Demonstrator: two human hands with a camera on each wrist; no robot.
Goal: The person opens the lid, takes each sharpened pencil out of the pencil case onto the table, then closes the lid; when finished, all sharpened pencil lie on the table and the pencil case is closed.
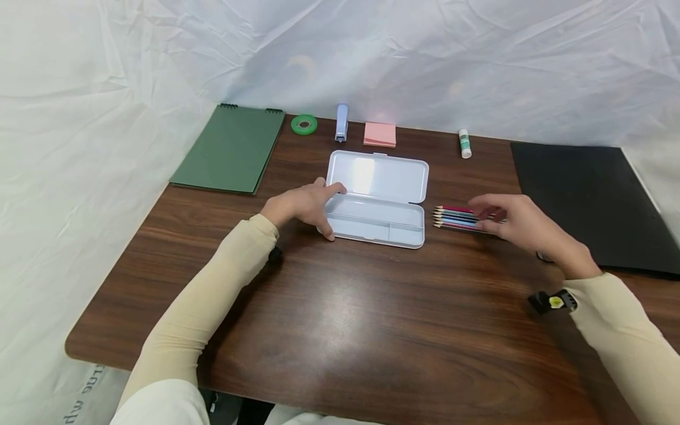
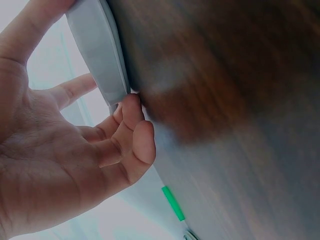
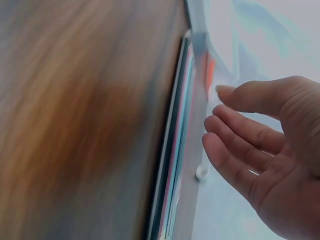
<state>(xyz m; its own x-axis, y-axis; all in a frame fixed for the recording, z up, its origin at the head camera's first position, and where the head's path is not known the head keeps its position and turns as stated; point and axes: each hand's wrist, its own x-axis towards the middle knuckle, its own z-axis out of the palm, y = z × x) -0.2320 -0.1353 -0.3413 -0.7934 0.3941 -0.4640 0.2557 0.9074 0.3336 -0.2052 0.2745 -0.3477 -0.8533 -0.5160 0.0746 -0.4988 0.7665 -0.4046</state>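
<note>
A white pencil case lies opened out on the table, its lid tilted back and its compartments bare. My left hand grips the case's left end, thumb at the front edge and forefinger by the hinge side. In the left wrist view the other fingers curl beside the grey-looking end of the case. Several coloured pencils lie side by side to the right of the case, tips pointing left. Over their right part hovers my right hand, fingers bent and apart from the pencils.
Along the back are a green spiral pad, green tape, a light-blue stapler, pink sticky notes and a glue stick. A large black folder or board lies on the right. White sheeting hangs behind the table.
</note>
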